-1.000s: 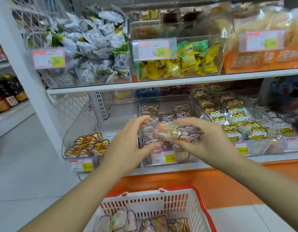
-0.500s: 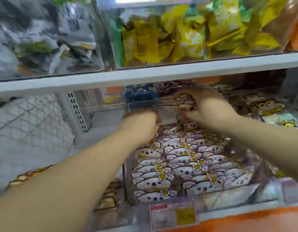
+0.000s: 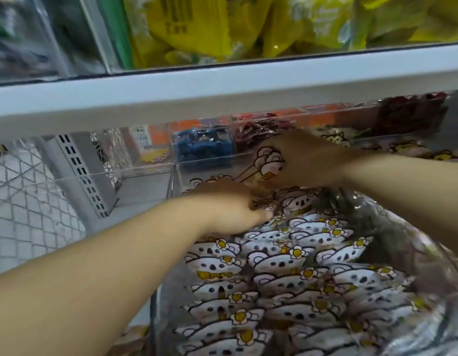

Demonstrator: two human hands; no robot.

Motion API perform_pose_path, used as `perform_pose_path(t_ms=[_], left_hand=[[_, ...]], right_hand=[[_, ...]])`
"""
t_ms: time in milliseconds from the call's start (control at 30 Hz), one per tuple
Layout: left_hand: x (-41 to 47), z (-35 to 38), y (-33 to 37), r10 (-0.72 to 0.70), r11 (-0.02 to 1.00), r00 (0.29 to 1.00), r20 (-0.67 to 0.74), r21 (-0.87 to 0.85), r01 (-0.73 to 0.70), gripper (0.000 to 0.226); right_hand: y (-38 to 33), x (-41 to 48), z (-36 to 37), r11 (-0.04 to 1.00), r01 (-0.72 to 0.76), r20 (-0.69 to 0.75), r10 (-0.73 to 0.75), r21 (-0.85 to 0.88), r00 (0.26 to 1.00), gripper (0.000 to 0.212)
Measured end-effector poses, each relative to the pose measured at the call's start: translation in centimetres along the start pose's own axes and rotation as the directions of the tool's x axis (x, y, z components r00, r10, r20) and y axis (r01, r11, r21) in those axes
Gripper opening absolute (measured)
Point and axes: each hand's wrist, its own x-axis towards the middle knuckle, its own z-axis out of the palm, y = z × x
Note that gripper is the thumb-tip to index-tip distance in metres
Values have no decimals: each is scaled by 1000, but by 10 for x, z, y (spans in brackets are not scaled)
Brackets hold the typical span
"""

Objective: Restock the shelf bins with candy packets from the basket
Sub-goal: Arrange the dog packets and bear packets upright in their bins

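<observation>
- Right hand (image 3: 307, 160): centre right of the frame, reaching in under the shelf board (image 3: 222, 98); curled round one koala-print packet (image 3: 270, 160), held upright at the back of the bin.
- Left hand (image 3: 228, 209): centre of the frame, knuckles up, fingertips sunk among the stacked packets (image 3: 274, 263); gripping one or merely pressing the row, cannot tell through the blur.
- Clear bin (image 3: 154, 312): lower right of the frame, packed front to back with overlapping rows of the same koala print; little room apparent except at the rear.
- Neighbouring stock: blue packets (image 3: 204, 147) in a small clear compartment just behind the bin; yellow packets (image 3: 197, 27) on the shelf above, top of the frame.
- Basket: out of view.
- Step in hand, by judgement: seating the held packet into the rear row, with the other hand steadying or parting the stack.
- Next move, by judgement: calls for letting go once the packet stands in line, then drawing both hands out low beneath the shelf board without dragging the front rows along, and going down to the basket for more.
</observation>
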Motion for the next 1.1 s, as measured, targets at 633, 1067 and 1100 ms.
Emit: perform_pose_path(t_ms=[633, 1067, 1100], left_hand=[[1, 13, -7, -94, 995, 984, -150, -56, 86, 30], [9, 6, -5, -230, 954, 949, -216, -243, 176, 25], [8, 5, -5, -231, 951, 949, -217, -256, 173, 25]], right_hand=[[-13, 5, 12, 980, -34, -12, 32, -194, 999, 38], [-3, 27, 44, 994, -97, -54, 94, -59, 994, 15], [0, 25, 39, 996, -86, -12, 85, -31, 996, 16]])
